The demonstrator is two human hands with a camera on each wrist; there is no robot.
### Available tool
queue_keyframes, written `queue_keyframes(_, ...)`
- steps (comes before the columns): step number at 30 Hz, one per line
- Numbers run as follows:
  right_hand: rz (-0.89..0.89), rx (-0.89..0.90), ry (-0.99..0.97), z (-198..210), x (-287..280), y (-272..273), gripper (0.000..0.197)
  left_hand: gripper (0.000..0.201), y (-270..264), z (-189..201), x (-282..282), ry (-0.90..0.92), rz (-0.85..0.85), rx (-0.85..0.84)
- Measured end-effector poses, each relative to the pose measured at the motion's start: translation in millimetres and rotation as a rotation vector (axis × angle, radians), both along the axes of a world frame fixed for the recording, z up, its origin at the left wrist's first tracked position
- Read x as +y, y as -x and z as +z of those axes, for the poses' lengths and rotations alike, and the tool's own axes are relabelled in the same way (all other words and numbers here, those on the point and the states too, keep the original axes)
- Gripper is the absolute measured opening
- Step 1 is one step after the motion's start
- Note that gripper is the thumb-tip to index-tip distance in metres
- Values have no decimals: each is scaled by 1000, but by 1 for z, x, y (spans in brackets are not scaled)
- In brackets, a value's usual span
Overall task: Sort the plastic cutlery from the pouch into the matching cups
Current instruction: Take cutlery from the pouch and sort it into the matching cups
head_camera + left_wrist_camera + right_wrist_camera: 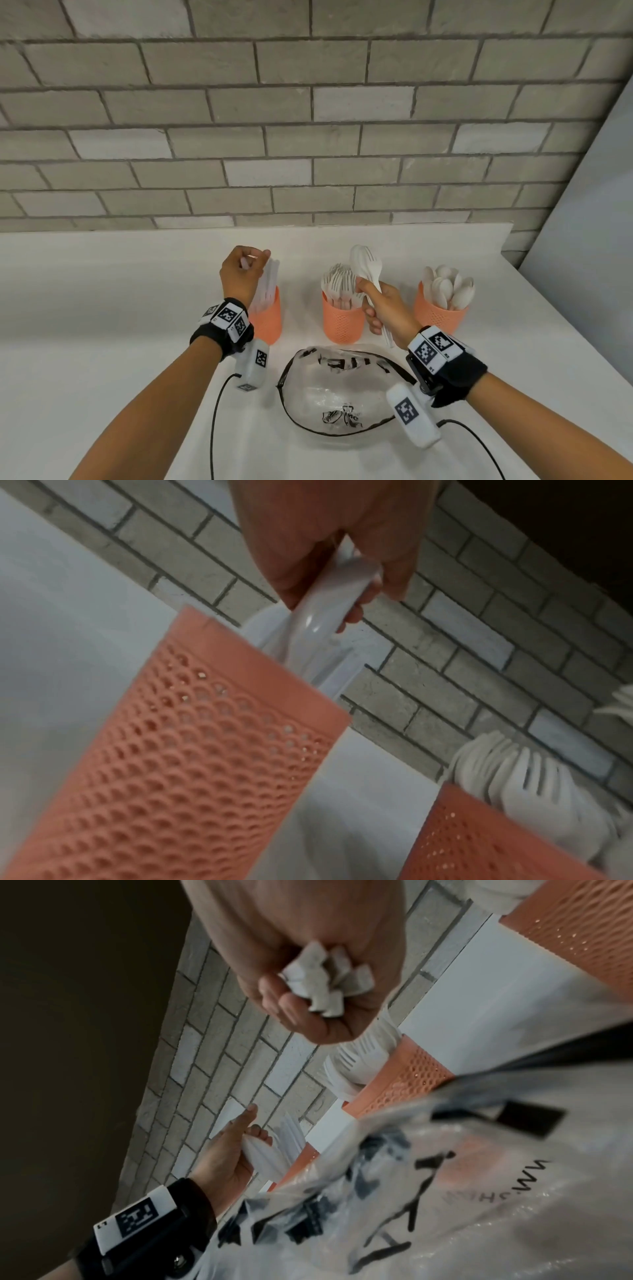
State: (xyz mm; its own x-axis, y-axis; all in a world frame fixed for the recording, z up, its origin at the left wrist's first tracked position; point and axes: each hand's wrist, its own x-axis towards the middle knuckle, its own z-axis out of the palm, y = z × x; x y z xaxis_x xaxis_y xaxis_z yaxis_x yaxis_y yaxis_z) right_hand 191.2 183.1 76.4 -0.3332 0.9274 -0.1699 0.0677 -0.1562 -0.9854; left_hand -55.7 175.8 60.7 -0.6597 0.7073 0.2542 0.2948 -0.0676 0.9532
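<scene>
Three orange mesh cups stand in a row on the white counter. My left hand [250, 263] pinches the tops of white plastic knives [270, 284] that stand in the left cup [269, 320]. The left wrist view shows its fingers [346, 561] round a knife [325, 610] above that cup [205, 737]. My right hand [376, 301] grips a bundle of cutlery [366, 265], heads up, in front of the middle cup [342, 322] of forks. Handle ends [329, 980] stick out of its fist [308, 961]. The right cup [440, 313] holds spoons. The clear pouch [342, 387] lies flat near me.
A grey brick wall [308, 120] runs right behind the cups. A pale panel [589, 222] closes the counter on the right. Black cables [214, 418] trail from both wrist cameras across the counter [102, 308] toward me.
</scene>
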Motion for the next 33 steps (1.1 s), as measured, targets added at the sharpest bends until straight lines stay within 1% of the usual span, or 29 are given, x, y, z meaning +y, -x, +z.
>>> queue_keyframes(2,-14,2,-4,-1,-1,2,23,13,-1,-3,-1,22,-1,113)
queue_keyframes(4,-24,14,4,-2,-1,5,23,13,-4,-1,-3,56,1,194)
queue_keyframes(5,-24,19,9,-2,-2,6,23,18,-4,0,-4,81,-6,248)
queue_keyframes(8,-19,24,19,-4,-3,8,19,44,-5,0,-8,193,-54,495)
queue_keyframes(11,-7,3,-17,-4,-5,8,18,59,-6,-3,-11,263,-104,608)
queue_keyframes(12,-6,-9,-34,-4,-5,8,18,63,-6,-2,-12,267,-91,625)
queue_keyframes(13,-8,-21,-54,-4,-6,7,18,62,-6,-2,-13,248,-61,649)
queue_keyframes(16,-31,-74,-126,-4,-7,7,19,50,-19,14,-14,71,21,693)
queue_keyframes(18,-65,-132,-196,-5,-6,9,19,43,-40,32,-17,-14,-37,634)
queue_keyframes(20,-102,-214,-302,-6,-6,12,18,36,-65,47,-21,2,-157,510)
queue_keyframes(21,-113,-256,-358,-6,-6,14,16,35,-77,52,-23,65,-230,424)
queue_keyframes(22,-117,-296,-404,-6,-7,15,14,40,-89,56,-25,157,-300,326)
queue_keyframes(24,-115,-372,-468,-7,-10,17,22,49,-110,60,-27,338,-422,136)
queue_keyframes(26,-110,-436,-509,-7,-13,17,31,44,-126,59,-27,412,-503,34)
queue_keyframes(28,-106,-479,-552,-6,-17,16,34,40,-136,55,-24,402,-530,-58)
queue_keyframes(31,-91,-512,-618,-4,-21,11,30,34,-143,50,-21,344,-452,-214)
queue_keyframes(33,-67,-520,-629,-1,-23,6,30,27,-147,50,-20,304,-432,-242)
